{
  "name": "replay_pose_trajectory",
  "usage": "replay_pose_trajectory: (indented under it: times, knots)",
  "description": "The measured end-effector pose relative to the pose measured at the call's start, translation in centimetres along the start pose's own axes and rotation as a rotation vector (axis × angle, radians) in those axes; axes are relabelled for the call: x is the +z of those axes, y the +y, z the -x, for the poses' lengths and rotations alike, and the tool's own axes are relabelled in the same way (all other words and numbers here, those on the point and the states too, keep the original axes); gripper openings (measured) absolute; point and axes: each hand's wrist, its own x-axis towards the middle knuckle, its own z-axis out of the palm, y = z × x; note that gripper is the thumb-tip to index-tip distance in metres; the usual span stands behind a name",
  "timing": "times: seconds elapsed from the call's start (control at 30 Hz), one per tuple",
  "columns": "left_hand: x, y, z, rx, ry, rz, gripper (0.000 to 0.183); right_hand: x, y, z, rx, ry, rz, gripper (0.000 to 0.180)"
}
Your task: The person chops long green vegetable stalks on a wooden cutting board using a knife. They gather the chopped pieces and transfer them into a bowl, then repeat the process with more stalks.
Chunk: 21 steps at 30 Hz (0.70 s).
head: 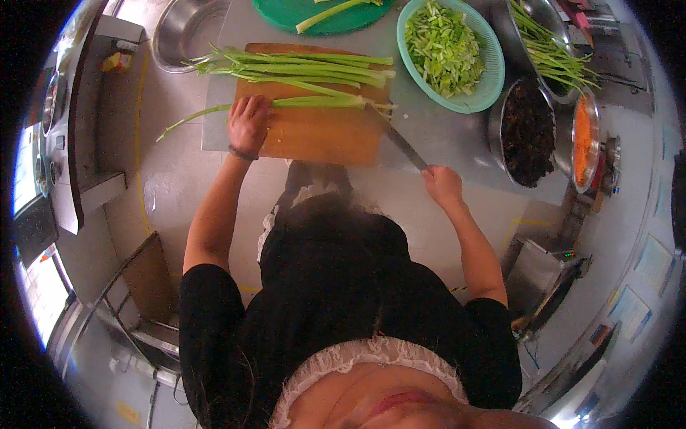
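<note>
A wooden cutting board lies on the metal table before me, with several long green vegetable stalks, probably celery, across its far half. Nearer to me, my left hand presses on a separate stalk at the board's left side; the stalk's thin end sticks out past the hand to the left. My right hand, off the board's near right corner, grips the handle of a kitchen knife. The blade slants up and left, its tip at the right end of that stalk. Small bits lie on the board near my left hand.
A turquoise colander of chopped green pieces stands right of the board. Farther right are metal bowls with green stalks, dark food and orange shreds. A green round board lies beyond; a metal basin is at upper left.
</note>
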Motion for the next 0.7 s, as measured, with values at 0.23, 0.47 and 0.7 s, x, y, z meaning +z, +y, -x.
replay_pose_trajectory:
  times: [0.23,0.47,0.7]
  knots:
    - [1.7,1.1,6.7,0.042,-0.047,0.054,0.028,-1.1,-0.1,-0.4,0.024,-0.026,-0.050,0.024]
    - [4.7,6.0,5.6,-0.241,-0.006,0.183,0.031,-1.9,-2.8,-1.1,-0.179,-0.004,0.106,0.023]
    - [5.2,4.4,7.0,-1.112,-0.048,0.456,0.028,-2.9,-9.2,-1.9,-0.296,-0.097,0.156,0.022]
